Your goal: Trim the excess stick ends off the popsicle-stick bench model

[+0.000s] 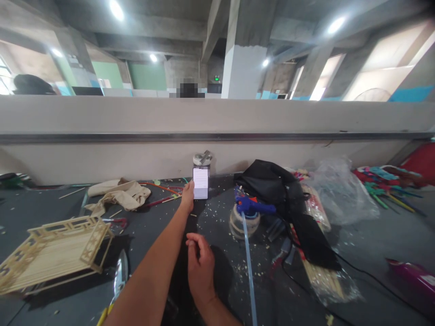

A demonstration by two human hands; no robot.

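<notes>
My left hand (188, 197) reaches forward, its fingers closed at the left edge of a phone (200, 183). The phone stands upright with its lit screen facing me, in front of a container topped by a roll of tape (202, 158). Nearer to me, my right hand (201, 267) rests over the dark table, fingers curled together with nothing visible in them. To its right, a blue glue gun (253, 206) lies across the top of a clear jar (236, 224). A long translucent glue stick (249, 267) extends from the gun toward me.
At left are a bamboo-stick model (61, 253), yellow-handled shears (119, 276) and beige cloth (122, 194). A black bag (268, 185), bagged sticks (322, 276), clear plastic (340, 194) and a black cable (360, 274) occupy the right. A pale partition (152, 117) closes off the back.
</notes>
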